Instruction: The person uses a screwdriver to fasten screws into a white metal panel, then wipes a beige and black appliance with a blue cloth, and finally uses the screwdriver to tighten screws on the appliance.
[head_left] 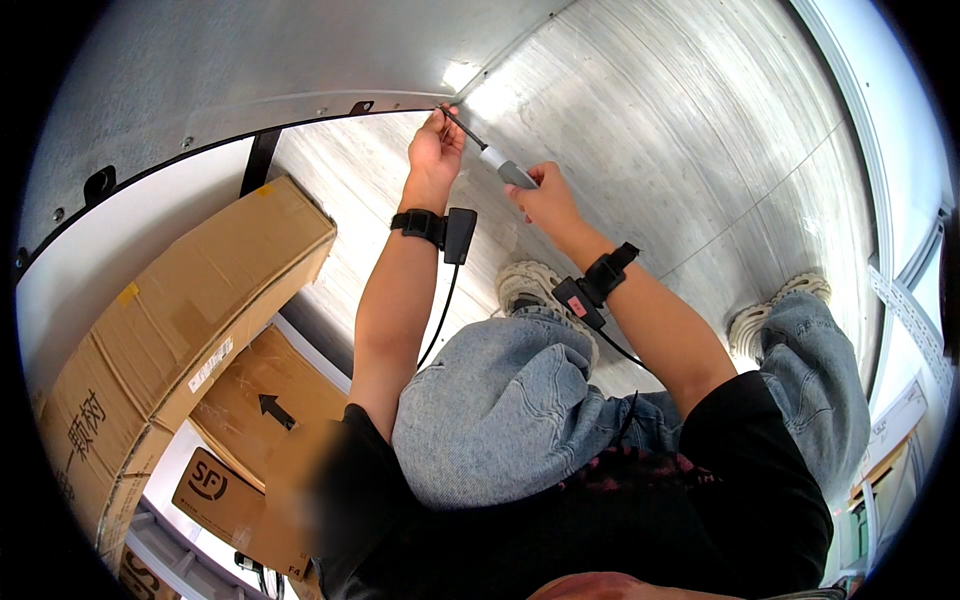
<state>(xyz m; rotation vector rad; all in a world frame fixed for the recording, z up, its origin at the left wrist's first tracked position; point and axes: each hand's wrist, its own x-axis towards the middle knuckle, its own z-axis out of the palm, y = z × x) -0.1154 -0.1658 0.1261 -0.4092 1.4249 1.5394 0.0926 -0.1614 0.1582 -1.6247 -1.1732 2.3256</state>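
Note:
My right hand grips the grey-and-white handle of a screwdriver, whose dark shaft points up-left to a spot on the metal floor's edge strip. My left hand pinches the shaft's tip there, fingers closed around it at the seam. Both wrists wear black strap-on devices with cables. I crouch, knees in blue jeans below the hands.
A ribbed metal floor spreads to the right. Large cardboard boxes are stacked at the left, more boxes below them. My pale shoes stand on the floor. A white wall rail runs at the right.

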